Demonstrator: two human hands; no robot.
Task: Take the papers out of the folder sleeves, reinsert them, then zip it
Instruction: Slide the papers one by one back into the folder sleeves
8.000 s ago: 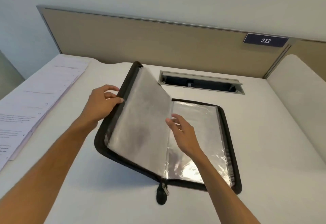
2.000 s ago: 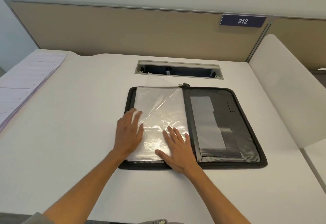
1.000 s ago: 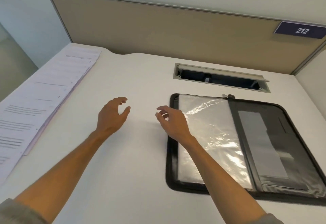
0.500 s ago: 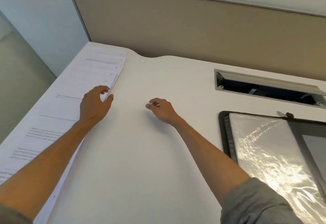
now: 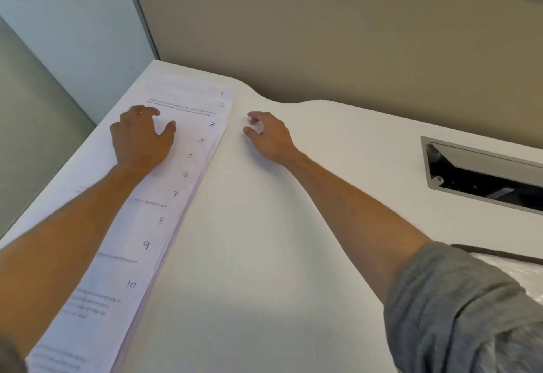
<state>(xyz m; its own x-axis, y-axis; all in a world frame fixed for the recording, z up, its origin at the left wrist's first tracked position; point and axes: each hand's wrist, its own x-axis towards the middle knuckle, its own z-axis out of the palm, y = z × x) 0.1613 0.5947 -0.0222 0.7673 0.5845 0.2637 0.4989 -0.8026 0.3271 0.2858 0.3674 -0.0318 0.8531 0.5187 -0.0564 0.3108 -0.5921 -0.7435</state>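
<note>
Several white papers [image 5: 164, 211] lie fanned in a row along the left edge of the white desk, each with a handwritten number near its right edge. My left hand [image 5: 141, 137] lies on the far sheets, fingers spread and lightly bent, holding nothing. Just right of the stack's edge, my right hand [image 5: 270, 134] hovers over or rests on the bare desk with loosely curled, empty fingers. Only a corner of the black zip folder [image 5: 499, 256], with its shiny clear sleeves [image 5: 526, 273], shows at the right edge behind my grey sleeve.
A beige partition [image 5: 352, 35] walls off the back of the desk [image 5: 264, 255]. An open cable slot [image 5: 482, 176] is sunk into the desk at the right. The desk's left edge drops off beside the papers.
The view has swung left from the folder to the papers. My left hand moved farther onto the far sheets, and my right hand came up beside the stack's right edge.
</note>
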